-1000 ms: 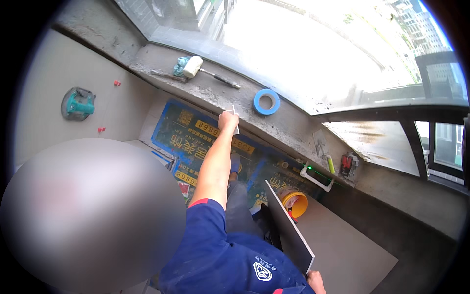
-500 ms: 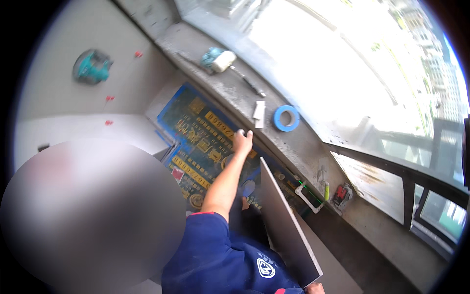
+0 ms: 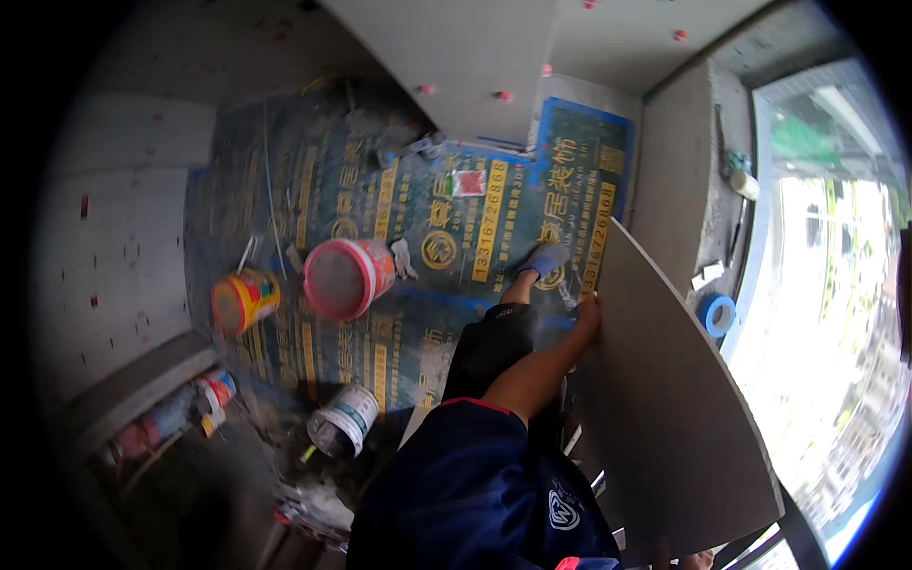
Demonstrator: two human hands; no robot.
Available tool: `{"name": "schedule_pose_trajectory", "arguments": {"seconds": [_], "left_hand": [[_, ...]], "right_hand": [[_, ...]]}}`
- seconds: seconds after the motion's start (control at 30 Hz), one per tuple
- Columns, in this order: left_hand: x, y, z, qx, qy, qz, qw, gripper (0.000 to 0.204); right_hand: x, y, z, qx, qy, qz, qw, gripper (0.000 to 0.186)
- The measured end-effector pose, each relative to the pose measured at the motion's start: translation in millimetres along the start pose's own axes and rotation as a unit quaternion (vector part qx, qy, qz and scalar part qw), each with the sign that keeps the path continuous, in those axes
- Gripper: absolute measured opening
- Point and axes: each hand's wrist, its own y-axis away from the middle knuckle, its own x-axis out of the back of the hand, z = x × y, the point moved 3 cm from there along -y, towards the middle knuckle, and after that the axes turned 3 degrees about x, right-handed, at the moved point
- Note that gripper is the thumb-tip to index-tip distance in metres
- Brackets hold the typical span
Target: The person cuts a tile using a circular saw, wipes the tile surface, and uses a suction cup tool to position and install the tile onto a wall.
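Grasping the left edge of a large, flat, grey rectangular panel (image 3: 665, 399), the left hand (image 3: 587, 321) sits close to its far corner, with the bulk of the panel lying to the right of this hand and back toward the body. The panel's long axis slants from that far corner down toward the near right, and its broad face shows; whether its underside rests on anything is hidden. The right hand (image 3: 699, 560) is at the panel's near end, mostly cut off by the lower border, so I cannot tell how firmly it grips. The left hand is thus the nearer one to the far corner, the right hand to the near end.

Just left of the panel's far corner, a blue-grey shoe (image 3: 546, 258) stands on a dark green floor sheet with yellow print (image 3: 418, 328). Right of the panel runs a rough grey concrete ledge (image 3: 714, 228), carrying a ring-shaped roll of blue tape (image 3: 706, 315) near the panel's edge, small flat white pieces (image 3: 707, 275) and, farther beyond, a white-headed mallet (image 3: 745, 185). Well left of the panel stand a round pinkish-red bucket (image 3: 337, 277), a smaller yellow-and-red bucket (image 3: 244, 300) and a tipped white bucket (image 3: 344, 420).
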Motion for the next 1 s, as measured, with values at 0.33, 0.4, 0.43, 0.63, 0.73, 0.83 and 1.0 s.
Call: {"name": "schedule_pose_trajectory", "arguments": {"seconds": [0.33, 0.4, 0.43, 0.63, 0.73, 0.83, 1.0], "left_hand": [[258, 85, 177, -0.179, 0.498, 0.131, 0.838, 0.049], [326, 125, 208, -0.199, 0.492, 0.281, 0.8, 0.049], [364, 146, 214, -0.204, 0.465, 0.352, 0.786, 0.047], [564, 201, 191, -0.207, 0.43, 0.482, 0.735, 0.05], [635, 183, 142, -0.193, 0.528, 0.426, 0.708, 0.052], [683, 157, 84, -0.15, 0.459, 0.515, 0.708, 0.054], [714, 127, -5, -0.155, 0.598, 0.485, 0.619, 0.056]], "right_hand": [[-97, -256, -95, 0.146, -0.163, 0.085, 0.972, 0.045], [-137, -325, -127, 0.211, -0.248, 0.041, 0.945, 0.045], [-161, -344, -175, 0.213, -0.224, -0.038, 0.95, 0.047], [-370, -455, -346, 0.221, -0.138, -0.22, 0.94, 0.067], [-481, -508, -380, 0.2, -0.111, -0.301, 0.926, 0.083], [-577, -559, -392, 0.17, 0.031, -0.329, 0.928, 0.098], [-682, -572, -415, 0.028, 0.171, -0.373, 0.912, 0.112]]}}
